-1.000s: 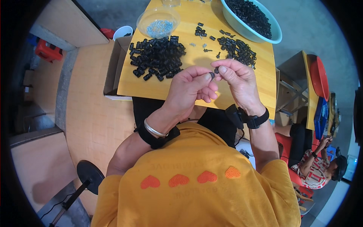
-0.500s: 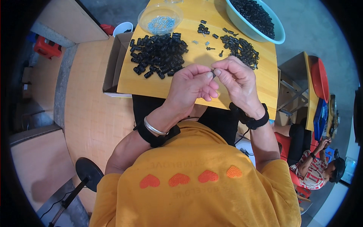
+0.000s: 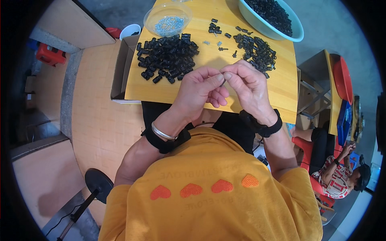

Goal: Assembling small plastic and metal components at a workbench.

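Note:
My left hand (image 3: 201,86) and my right hand (image 3: 247,86) meet above the table's near edge, thumbs and forefingers pinched together. Between the fingertips shows a sliver of a small dark part (image 3: 223,83); most of it is hidden, so its kind is unclear. The left hand's other fingers curl loosely below the pinch. Beyond the left hand lies a heap of short black cylindrical parts (image 3: 167,58). Past the right hand is a looser pile of small black parts with loops (image 3: 259,52). A few black pieces (image 3: 223,49) and small metal springs (image 3: 206,42) lie between the piles.
A clear round tub (image 3: 150,20) holds silvery springs at the table's (image 3: 193,8) far left. A pale green basin (image 3: 298,38) full of black parts stands far right. An open cardboard box (image 3: 120,76) adjoins the left edge. A person (image 3: 335,176) sits at the right.
Both hands have shifted slightly left together, still pinched at the fingertips. The view has moved a little; the piles look the same.

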Available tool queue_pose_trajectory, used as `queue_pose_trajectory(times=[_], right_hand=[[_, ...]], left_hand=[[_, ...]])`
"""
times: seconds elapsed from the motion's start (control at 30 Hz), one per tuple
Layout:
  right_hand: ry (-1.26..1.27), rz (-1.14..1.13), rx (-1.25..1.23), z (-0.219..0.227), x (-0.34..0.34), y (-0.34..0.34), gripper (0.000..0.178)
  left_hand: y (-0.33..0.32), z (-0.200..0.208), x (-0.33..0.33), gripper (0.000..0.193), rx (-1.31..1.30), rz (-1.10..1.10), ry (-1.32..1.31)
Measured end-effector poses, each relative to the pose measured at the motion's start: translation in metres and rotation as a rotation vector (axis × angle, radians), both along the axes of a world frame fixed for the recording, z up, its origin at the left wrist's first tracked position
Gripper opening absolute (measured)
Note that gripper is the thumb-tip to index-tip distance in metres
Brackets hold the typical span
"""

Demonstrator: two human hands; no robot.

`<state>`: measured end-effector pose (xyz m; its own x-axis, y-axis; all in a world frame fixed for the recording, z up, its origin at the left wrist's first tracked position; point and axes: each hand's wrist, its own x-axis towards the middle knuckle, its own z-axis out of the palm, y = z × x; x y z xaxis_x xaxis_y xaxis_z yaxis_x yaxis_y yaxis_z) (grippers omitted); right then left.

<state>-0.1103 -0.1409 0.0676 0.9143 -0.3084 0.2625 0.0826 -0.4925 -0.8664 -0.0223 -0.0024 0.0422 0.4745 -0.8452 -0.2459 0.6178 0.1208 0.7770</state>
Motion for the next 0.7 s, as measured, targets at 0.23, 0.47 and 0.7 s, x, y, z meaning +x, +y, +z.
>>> queue_pose_trajectory(times=[0.23,0.47,0.7], right_hand=[[-0.049,0.025,0.138,-0.008,-0.006,0.004,0.023],[-0.091,0.026,-0.409,-0.009,-0.004,0.006,0.04],[-0.099,-0.017,-0.585,-0.023,-0.001,0.008,0.034]], left_hand=[[-0.004,0.001,0.001,0.015,-0.041,0.014,0.007],[-0.006,-0.002,-0.004,0.015,-0.014,0.069,-0.017],[-0.003,-0.007,-0.001,0.016,0.122,0.04,-0.01]])
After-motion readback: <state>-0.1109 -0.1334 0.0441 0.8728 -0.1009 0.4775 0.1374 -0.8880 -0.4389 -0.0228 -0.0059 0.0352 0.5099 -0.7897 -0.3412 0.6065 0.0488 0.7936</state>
